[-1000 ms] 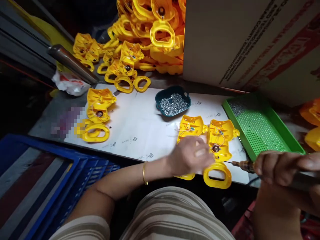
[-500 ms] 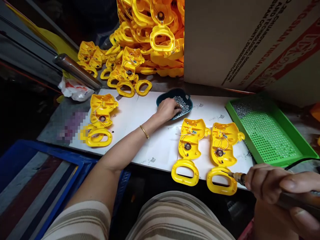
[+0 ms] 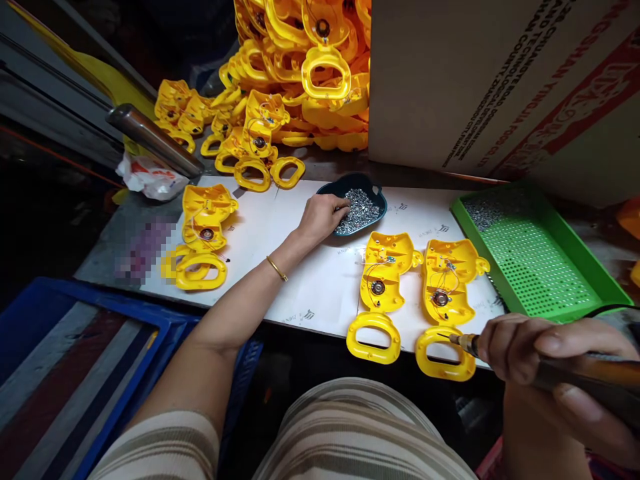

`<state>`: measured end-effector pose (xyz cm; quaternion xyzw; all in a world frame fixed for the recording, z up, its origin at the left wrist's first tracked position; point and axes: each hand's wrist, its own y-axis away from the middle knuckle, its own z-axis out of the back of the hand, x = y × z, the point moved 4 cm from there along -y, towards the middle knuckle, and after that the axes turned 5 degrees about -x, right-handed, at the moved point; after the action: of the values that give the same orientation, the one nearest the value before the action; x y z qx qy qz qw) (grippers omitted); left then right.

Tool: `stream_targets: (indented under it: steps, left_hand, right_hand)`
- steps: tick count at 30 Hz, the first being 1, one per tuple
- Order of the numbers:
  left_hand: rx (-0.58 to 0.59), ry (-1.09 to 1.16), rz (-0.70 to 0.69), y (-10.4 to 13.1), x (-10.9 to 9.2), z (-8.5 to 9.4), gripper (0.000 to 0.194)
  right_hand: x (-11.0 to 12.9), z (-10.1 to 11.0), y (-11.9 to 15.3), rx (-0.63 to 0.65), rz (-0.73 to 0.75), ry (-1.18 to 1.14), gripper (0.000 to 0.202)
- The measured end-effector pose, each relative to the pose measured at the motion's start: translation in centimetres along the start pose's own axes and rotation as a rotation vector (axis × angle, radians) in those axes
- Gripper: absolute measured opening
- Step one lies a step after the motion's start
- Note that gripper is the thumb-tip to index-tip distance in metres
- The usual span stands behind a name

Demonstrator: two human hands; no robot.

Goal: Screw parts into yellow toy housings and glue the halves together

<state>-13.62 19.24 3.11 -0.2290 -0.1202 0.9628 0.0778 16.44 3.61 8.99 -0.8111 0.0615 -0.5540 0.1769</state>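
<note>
"Shells (image 3: 387, 272)? Hands?"

"Two at tabletop's (image 3: 107, 250) near edge, handles (image 3: 374, 356) overhanging. Left hand (image 3: 320, 217): fingers nearly pinched at screws (image 3: 361, 213), catch unseen. Right hand (image 3: 520, 347): closed round driver (image 3: 467, 343)."

"Risk?"

"Driver bump could tip shell off."

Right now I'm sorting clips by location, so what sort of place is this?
Probably a small factory or assembly workshop: yellow plastic shells heaped at the back, a dark bowl of small metal parts and a driver-like tool in the right hand suggest it.
</note>
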Motion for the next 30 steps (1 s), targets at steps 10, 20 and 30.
stream_targets:
  steps: [10, 20, 30]
  left_hand:
    - [-0.201, 0.162, -0.091, 0.6, -0.9, 0.5, 0.011]
    - [-0.012, 0.674, -0.100, 10.9, -9.2, 0.6, 0.014]
    - [0.165, 0.879, 0.187, 14.5, -11.0, -2.5, 0.017]
  right_hand:
    - [0.1, -0.5, 0.1, -0.041, 0.016, -0.008, 0.022]
    - [0.3, -1.9, -2.7, -0.123, 0.075, -0.060, 0.020]
    - [0.5, -3.9, -3.1, -0.143, 0.045, -0.061, 0.016]
